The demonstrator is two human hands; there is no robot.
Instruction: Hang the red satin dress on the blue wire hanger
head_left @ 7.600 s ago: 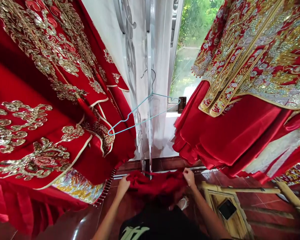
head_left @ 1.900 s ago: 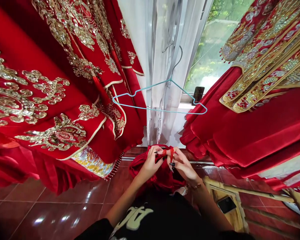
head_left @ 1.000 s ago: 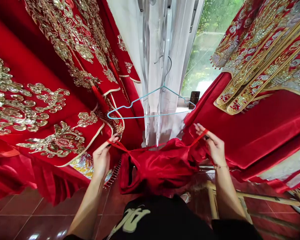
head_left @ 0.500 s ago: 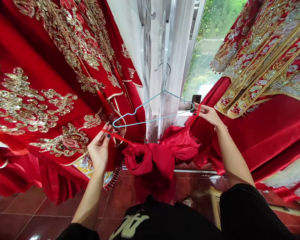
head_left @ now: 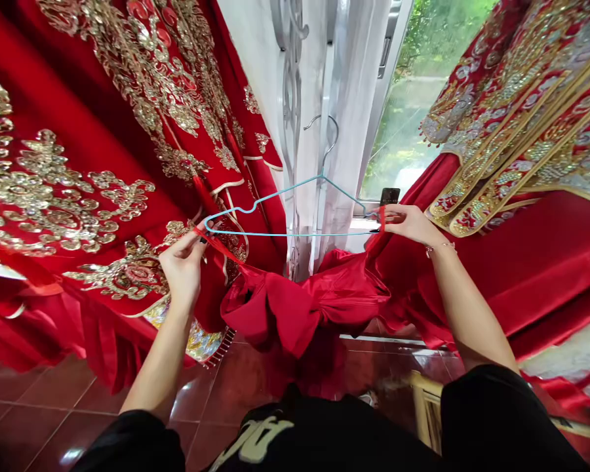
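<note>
View: head camera, looking down.
Left hand (head_left: 183, 269): closed in a pinch on a thin red strap (head_left: 210, 244), just beside the hanger's left end.
Right hand (head_left: 410, 224): gripping a second red strap (head_left: 382, 219) between fingers and thumb.
Garment: glossy bunched red satin garment (head_left: 299, 305), hanging between both hands above glossy brown floor tiles (head_left: 54, 400).
Hanger: pale blue wire hanger (head_left: 295, 234), triangular, hook upward, before a sheer white curtain (head_left: 354, 98).
Flanks: gold-sequinned red robes (head_left: 78, 164).

Left hand (head_left: 181, 269) and right hand (head_left: 410, 224) pinch red straps (head_left: 214, 246) by a blue hanger (head_left: 285, 234).
</note>
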